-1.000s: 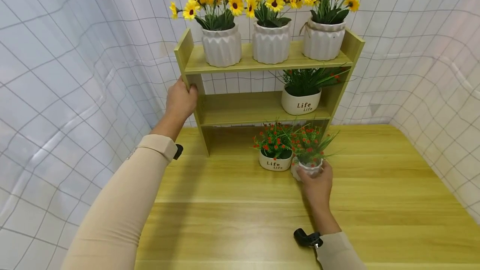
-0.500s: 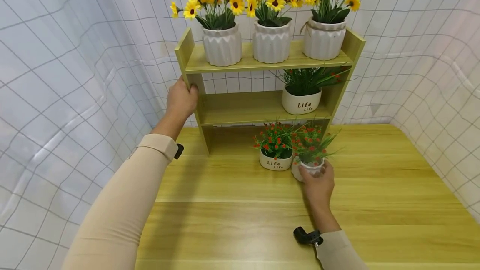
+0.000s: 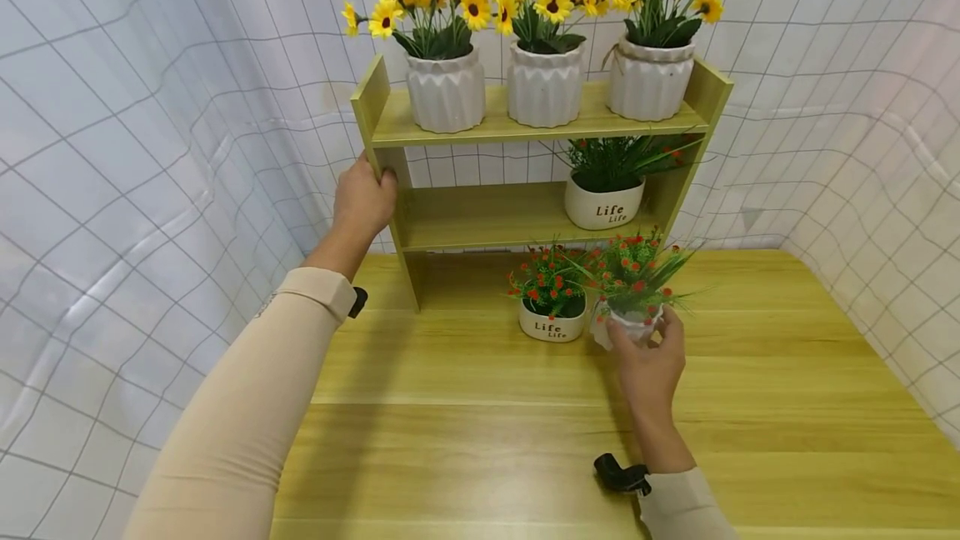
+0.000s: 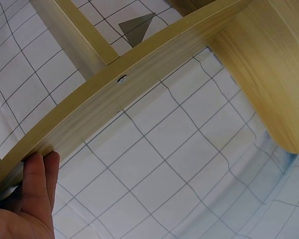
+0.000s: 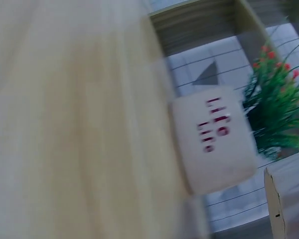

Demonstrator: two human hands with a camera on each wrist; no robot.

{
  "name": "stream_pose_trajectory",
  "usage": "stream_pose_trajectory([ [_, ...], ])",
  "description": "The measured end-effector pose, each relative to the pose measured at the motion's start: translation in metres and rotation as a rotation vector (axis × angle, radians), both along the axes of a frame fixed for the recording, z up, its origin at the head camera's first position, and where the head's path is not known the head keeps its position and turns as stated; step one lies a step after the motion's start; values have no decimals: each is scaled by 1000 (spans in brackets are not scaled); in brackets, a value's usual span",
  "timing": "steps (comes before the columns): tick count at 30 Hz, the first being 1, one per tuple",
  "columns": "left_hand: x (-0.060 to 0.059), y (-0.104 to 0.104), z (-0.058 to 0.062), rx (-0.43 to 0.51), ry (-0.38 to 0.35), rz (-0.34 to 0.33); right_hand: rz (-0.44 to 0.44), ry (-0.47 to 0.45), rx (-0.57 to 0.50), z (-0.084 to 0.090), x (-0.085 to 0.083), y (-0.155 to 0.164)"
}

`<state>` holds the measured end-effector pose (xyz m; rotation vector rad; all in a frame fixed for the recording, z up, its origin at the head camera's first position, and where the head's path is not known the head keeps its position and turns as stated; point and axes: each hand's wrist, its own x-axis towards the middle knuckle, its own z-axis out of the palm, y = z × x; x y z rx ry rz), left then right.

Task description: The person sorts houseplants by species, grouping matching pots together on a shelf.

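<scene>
My left hand (image 3: 363, 200) grips the left side panel of the wooden shelf (image 3: 525, 140); in the left wrist view its fingers (image 4: 36, 184) lie against the panel's outer face. My right hand (image 3: 651, 361) holds a white ribbed flowerpot (image 3: 633, 325) with grass and small red flowers, thumb on one side and fingers on the other. Right beside it on the table stands an oval "Life" flowerpot (image 3: 551, 325) with red flowers. In the right wrist view, the held pot (image 5: 294, 194) shows at the lower right edge, beyond the "Life" pot (image 5: 214, 142); the right hand is not visible there.
Three white ribbed pots of yellow flowers (image 3: 446, 94) line the top board. Another "Life" pot (image 3: 603, 202) sits at the right of the middle board. Below is a wooden table (image 3: 480, 457), with a gridded white curtain (image 3: 750, 148) behind and at the sides.
My right hand has moved the ribbed flowerpot slightly right and up, away from the oval "Life" pot. The left hand stays on the shelf panel.
</scene>
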<state>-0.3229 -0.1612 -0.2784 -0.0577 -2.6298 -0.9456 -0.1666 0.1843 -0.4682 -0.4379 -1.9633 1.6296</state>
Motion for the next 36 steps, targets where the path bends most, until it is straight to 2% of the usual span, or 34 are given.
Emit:
stream_pose_trajectory([
  [10, 0, -1, 0, -4, 15, -1, 0, 58, 36, 37, 1, -3],
  [18, -2, -2, 1, 2, -7, -3, 68, 112, 42, 68, -7, -16],
  [21, -1, -1, 1, 4, -16, -6, 114, 165, 26, 78, -14, -23],
  [25, -1, -1, 0, -1, -22, -2, 187, 298, 16, 87, -29, -30],
  [28, 0, 0, 0, -3, -19, 1, 219, 343, 29, 94, -39, -37],
  [36, 1, 1, 2, -8, -11, 6, 265, 195, 32, 107, -59, -64],
])
